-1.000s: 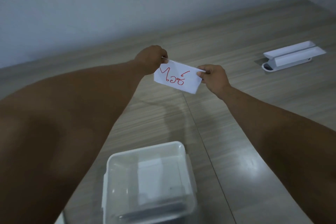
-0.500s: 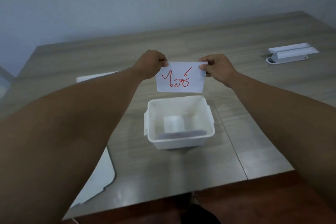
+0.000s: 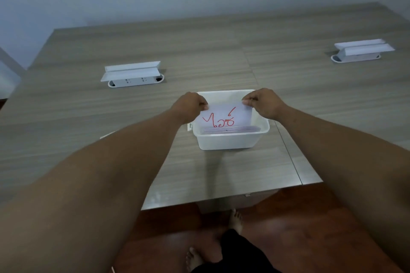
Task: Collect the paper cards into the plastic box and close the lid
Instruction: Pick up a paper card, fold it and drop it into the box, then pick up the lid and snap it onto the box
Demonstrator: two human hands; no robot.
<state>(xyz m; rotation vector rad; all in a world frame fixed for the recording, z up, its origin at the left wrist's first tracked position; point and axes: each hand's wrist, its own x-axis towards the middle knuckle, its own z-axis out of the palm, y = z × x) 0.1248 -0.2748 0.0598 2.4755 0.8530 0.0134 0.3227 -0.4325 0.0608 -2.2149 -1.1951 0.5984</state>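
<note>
Both hands have come down since the earlier frame, when they held the card well above the box; now its lower edge sits inside the rim. The left hand and the right hand each pinch an upper corner of the white rectangular paper card with red handwriting, fingers closed tight on the sheet and nothing else in them. The card hangs below the fingers, upright, its written face toward the wearer. Its long axis runs from one pinch to the other, parallel to the near wall of the white translucent plastic box, which stands on the grey wood-grain desk. Just under the card's lower edge, a stack of other cards stands on edge against that near wall.

The sheet looks light and limp, likely to bow or catch air if held by one corner, so the two-corner hold at the top edge suits it; a firm pinch should do, since paper creases easily. It probably needs to slide straight down behind the stack. A pale edge showing past the left forearm may be the lid, though I cannot tell. Two white socket units sit well beyond the fingers.
</note>
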